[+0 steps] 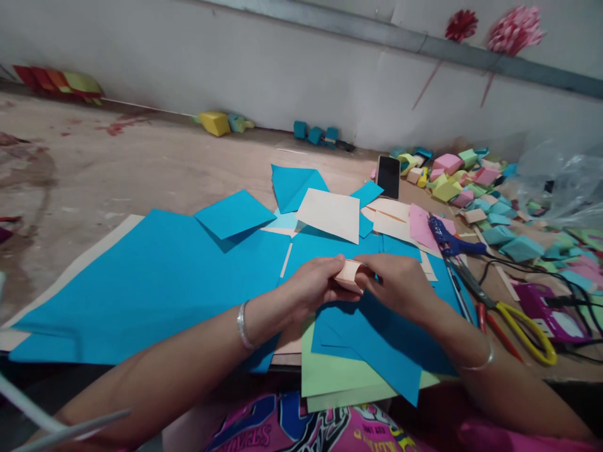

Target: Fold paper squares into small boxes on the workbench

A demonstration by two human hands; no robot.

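Observation:
Between my two hands is a small peach paper box (349,274), its hollow side showing. My left hand (323,279) pinches its left end, thumb on top and fingers beneath. On the other end, my right hand (398,282) has its fingers closed at the box's edge, with the fingertips partly hidden. Under both hands lie blue paper sheets (226,282), and pale green sheets (339,380) stick out at the front edge. Just beyond the hands rests a cream paper square (330,213).
On the right are a blue glue gun (452,238), yellow-handled scissors (527,333), a purple device (549,314) with cords, and a heap of folded paper pieces (471,179). A phone (389,176) lies behind. Small blue paper boxes (315,134) line the wall.

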